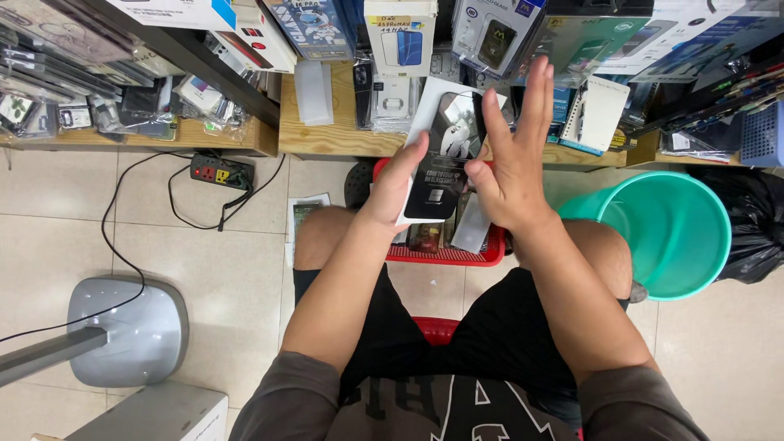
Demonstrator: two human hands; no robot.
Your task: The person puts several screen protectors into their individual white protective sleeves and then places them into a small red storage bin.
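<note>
The person sits on a red stool (434,328), knees apart, in black shorts and a grey printed shirt, both forearms reaching forward over the lap.

The left hand (398,186) holds a flat packet (441,159), white at the edges with a black and silver printed face, standing nearly upright above the knees. Its grip is pinching the packet's left edge, thumb on the front and fingers hidden behind. The right hand (513,155) is at the packet's right side with its fingers spread and pointing up; the thumb seems to rest against the right edge, but the palm closes on nothing.

Just below the packet, between the knees, a red basket (445,256) sits on the tiled floor (220,269) with more flat packets and a white sheet standing in it. From how things lie, I'd judge the work to be part way: one packet is up in hand, several are in the basket, and the pictures don't tell which of those are already dealt with.

To the right, touching the knee, stands a teal bucket (665,233), with a black bag (755,224) beyond it. To the left, a grey fan base (131,331) and a black power strip (220,171) with its cord lie on the floor, and a white box corner shows at the bottom edge.

Farthest off, a low wooden shelf (335,139) runs across the top, crowded with boxed phone cases and bagged accessories.
</note>
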